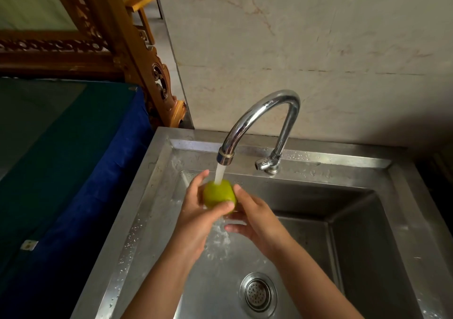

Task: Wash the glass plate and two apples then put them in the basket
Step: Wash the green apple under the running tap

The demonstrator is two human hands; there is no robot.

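Note:
A green apple (219,193) sits under the running stream from the chrome tap (263,115), over the steel sink (382,162). My left hand (198,217) wraps it from the left and below, thumb across its front. From the right, my right hand (255,217) cups the apple, with some fingers spread below it. Water splashes down onto the basin floor beneath the hands. The glass plate, the second apple and the basket are out of view.
The sink drain (258,294) lies at the bottom centre. A surface covered in blue and green cloth (73,171) stands left of the sink. Carved wooden furniture (137,56) rises behind it. A tiled wall (318,49) backs the tap.

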